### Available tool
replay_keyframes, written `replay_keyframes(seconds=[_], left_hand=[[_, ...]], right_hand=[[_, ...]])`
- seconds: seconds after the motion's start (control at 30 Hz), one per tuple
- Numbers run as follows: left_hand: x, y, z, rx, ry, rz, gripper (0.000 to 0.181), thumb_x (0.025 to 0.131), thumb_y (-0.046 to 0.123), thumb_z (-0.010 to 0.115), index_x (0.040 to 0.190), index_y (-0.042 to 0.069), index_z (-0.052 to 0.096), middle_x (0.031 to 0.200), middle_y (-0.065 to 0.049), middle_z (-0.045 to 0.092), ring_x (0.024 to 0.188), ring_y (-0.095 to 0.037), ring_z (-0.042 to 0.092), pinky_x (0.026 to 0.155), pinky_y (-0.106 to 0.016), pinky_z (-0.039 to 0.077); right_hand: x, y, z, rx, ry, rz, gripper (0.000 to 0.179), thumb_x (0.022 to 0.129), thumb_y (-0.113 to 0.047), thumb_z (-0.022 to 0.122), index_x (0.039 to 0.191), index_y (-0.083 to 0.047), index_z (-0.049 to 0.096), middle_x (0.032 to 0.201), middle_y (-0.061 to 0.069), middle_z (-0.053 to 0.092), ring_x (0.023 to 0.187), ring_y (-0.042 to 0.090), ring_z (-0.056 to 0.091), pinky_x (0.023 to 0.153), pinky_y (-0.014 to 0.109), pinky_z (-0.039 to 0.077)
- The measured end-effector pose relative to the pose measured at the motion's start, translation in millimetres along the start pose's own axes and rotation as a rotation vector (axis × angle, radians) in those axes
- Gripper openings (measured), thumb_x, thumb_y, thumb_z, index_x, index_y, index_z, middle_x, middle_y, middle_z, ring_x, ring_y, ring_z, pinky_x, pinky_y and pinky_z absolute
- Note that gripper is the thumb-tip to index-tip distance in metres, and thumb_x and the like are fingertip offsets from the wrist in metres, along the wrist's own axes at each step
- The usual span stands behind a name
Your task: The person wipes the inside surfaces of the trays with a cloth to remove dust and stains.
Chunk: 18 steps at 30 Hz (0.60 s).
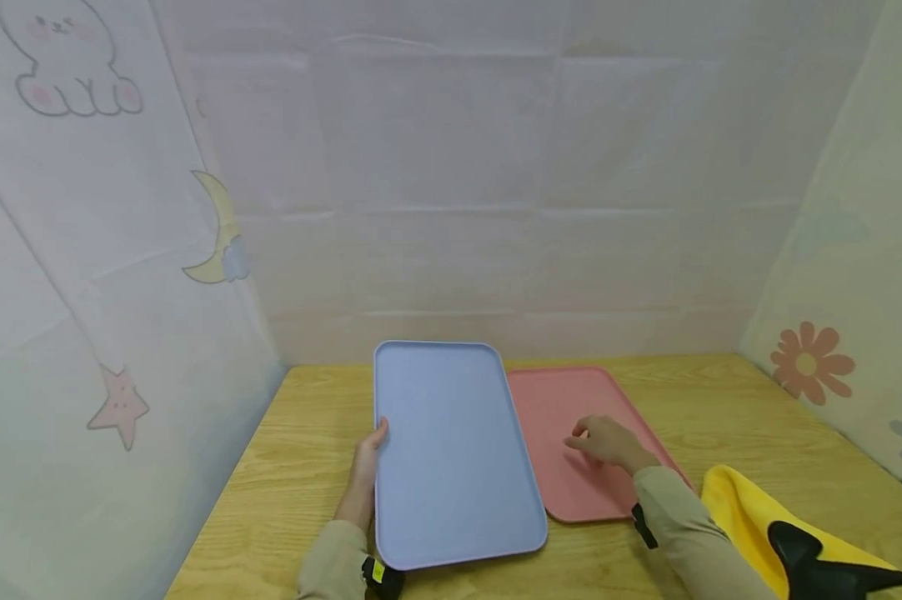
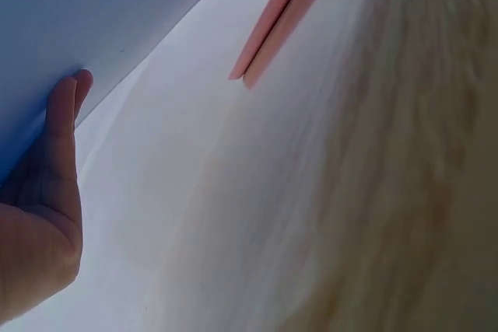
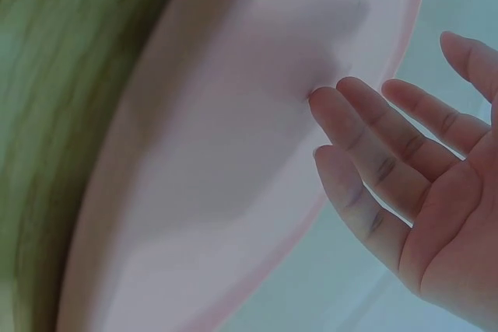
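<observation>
A light blue rectangular tray (image 1: 454, 454) is raised off the table at a tilt, its inner face toward the head camera. My left hand (image 1: 366, 467) grips its left edge, thumb over the rim; the left wrist view shows my left fingers (image 2: 61, 110) against its underside. Right of it, a pink tray (image 1: 563, 400) lies on the table, partly covered by the blue one in the head view. Over the pink tray is my right hand (image 1: 608, 442), holding nothing. Its fingers (image 3: 373, 145) are loosely spread, with fingertips close to the tray's surface in the right wrist view.
At the front right lies a yellow cloth item (image 1: 751, 508) with a black piece (image 1: 819, 562) on it, beside the right sleeve. The wooden table (image 1: 312, 417) ends at a pale cloth backdrop (image 1: 436, 183) behind and at both sides.
</observation>
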<state>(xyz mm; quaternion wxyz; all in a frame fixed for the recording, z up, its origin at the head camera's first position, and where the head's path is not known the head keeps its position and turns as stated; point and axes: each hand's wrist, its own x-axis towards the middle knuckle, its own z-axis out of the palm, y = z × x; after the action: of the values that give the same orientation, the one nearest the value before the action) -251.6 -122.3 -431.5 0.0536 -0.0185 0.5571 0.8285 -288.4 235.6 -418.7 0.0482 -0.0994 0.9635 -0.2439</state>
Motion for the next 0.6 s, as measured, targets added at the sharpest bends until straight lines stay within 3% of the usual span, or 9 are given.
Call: replay_keyframes(seconds=[0.33,0.47,0.6], left_hand=[[-1.6,1.7,4.4,-0.038,-0.018,-0.008,0.051,0.096,0.038,0.033,0.129,-0.001,0.032,0.096,0.004,0.055,0.086,-0.007,0.052,0.078,-0.023,0.038],[-1.8,1.4,6.2,-0.071,-0.047,-0.001,0.039,0.096,0.036,0.033,0.115,0.004,0.044,0.089,0.004,0.058,0.081,-0.007,0.054,0.075,-0.022,0.042],[-1.5,1.0,9.1,-0.096,-0.074,0.005,0.030,0.097,0.034,0.033,0.099,0.011,0.051,0.083,0.004,0.060,0.076,-0.007,0.056,0.070,-0.022,0.044]], right_hand=[[-5.3,1,-5,0.025,-0.003,-0.022,0.028,0.087,-0.022,0.057,0.099,0.003,0.059,0.056,0.006,0.052,0.048,0.018,0.051,0.050,0.029,0.040],[-8.4,3,-6,0.031,0.001,-0.031,0.028,0.087,-0.023,0.058,0.099,0.003,0.059,0.057,0.006,0.053,0.049,0.019,0.051,0.050,0.030,0.040],[-11.6,6,-8,0.014,0.013,-0.037,0.029,0.086,-0.024,0.058,0.098,0.002,0.060,0.072,0.005,0.057,0.053,0.017,0.052,0.053,0.030,0.041]])
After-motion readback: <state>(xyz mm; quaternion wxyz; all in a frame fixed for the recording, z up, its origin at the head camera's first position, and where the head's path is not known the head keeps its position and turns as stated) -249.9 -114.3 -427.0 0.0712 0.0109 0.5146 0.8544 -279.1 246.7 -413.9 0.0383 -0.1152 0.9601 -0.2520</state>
